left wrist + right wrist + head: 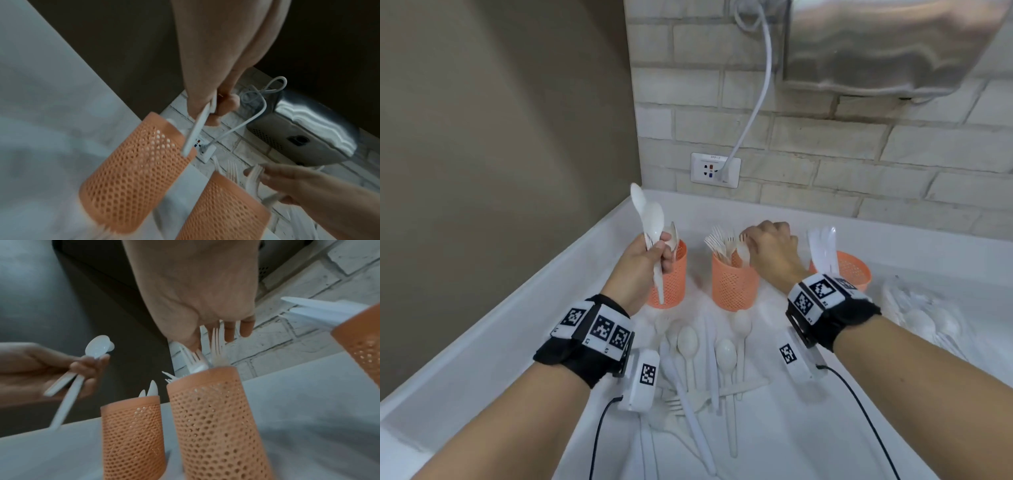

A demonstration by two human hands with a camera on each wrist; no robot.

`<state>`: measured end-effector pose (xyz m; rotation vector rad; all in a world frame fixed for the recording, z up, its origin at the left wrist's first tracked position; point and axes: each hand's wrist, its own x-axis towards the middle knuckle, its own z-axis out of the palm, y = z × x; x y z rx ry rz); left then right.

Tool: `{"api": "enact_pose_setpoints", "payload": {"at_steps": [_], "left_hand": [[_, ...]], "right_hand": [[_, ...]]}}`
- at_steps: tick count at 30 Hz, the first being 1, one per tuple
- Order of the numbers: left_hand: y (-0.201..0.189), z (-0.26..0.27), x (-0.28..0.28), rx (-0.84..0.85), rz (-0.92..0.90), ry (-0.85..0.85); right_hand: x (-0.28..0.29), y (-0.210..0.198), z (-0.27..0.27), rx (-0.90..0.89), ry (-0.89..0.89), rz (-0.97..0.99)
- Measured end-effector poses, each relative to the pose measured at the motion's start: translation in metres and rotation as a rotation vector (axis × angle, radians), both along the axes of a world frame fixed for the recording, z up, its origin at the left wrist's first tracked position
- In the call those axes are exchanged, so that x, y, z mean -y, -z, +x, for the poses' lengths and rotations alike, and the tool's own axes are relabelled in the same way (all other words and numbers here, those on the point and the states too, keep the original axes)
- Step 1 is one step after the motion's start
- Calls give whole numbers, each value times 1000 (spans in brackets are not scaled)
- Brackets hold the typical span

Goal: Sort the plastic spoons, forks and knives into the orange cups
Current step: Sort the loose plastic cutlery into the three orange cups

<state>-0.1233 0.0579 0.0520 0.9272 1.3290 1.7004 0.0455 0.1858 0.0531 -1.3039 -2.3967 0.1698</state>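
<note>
Three orange mesh cups stand in a row on the white counter (893, 428). The left cup (669, 279) holds spoons, the middle cup (734, 286) forks, the right cup (856, 269) knives (823, 250). My left hand (647, 260) grips two white spoons (649, 219) by their handles, bowls up, just in front of the left cup (131, 434). My right hand (774, 250) hovers over the middle cup (216, 418), its fingers pinching forks (255, 177) that stand in it. Loose white cutlery (709, 359) lies between my wrists.
More white spoons (928, 323) are piled at the right of the counter. A wall socket (715, 169) with a white cable (756, 102) and a steel hand dryer (893, 44) hang on the brick wall behind. A brown wall (500, 137) closes the left side.
</note>
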Motion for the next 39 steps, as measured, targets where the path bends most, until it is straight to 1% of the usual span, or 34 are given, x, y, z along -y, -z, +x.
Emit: {"api": "enact_pose_setpoints", "payload": {"at_steps": [1,2,6,8,10,12,14,16,18,20,22,24,25,26,28,29,30,31,33,35,37,39], "left_hand": [[-4,-5,-2,-26,14,-10],[-10,-10,-4,-40,35,-22],[-31,-29,-24,-56,146,-88],[-33,-33,-37,-89,148,-129],[-26,-34,-48,-138,84,-170],[-14,-31,-54,-203,-18,-183],[-2,-29,-55,-283,-131,-193],[4,-32,-54,-326,-193,-195],[3,-33,-49,-363,-212,-191],[-4,-33,-42,-408,-180,-222],[-13,-29,-27,-542,-108,-311],[-21,-24,-5,-732,-94,-364],[-23,-23,7,-828,-157,-334],[-21,-22,18,-914,-275,-260],[-10,-20,40,-1059,-676,4],[-2,-18,50,-1083,-867,139],[8,-16,59,-1070,-1012,232],[16,-14,66,-1025,-1103,280],[31,-8,74,-977,-1181,289],[41,-2,75,-964,-1205,267],[47,1,72,-905,-1178,213],[52,1,67,-887,-1132,144]], "right_hand": [[2,1,1,10,-9,30],[6,1,3,-28,-24,71],[25,1,5,-281,-145,294],[37,7,6,-339,-242,345],[46,16,8,-326,-357,277],[50,25,11,-246,-438,144],[50,35,15,-144,-464,14],[49,44,20,-65,-453,-79],[49,48,21,-25,-431,-135],[52,47,22,27,-395,-193],[56,45,22,84,-346,-238],[60,45,22,113,-310,-269],[63,45,22,130,-302,-296],[66,46,20,149,-305,-331],[74,50,14,189,-325,-417],[80,52,10,203,-333,-458],[85,55,7,226,-336,-490],[92,56,4,258,-333,-514],[103,58,0,303,-303,-565],[108,56,-2,338,-272,-587],[111,54,-2,397,-234,-578],[114,51,0,409,-192,-575]]}}
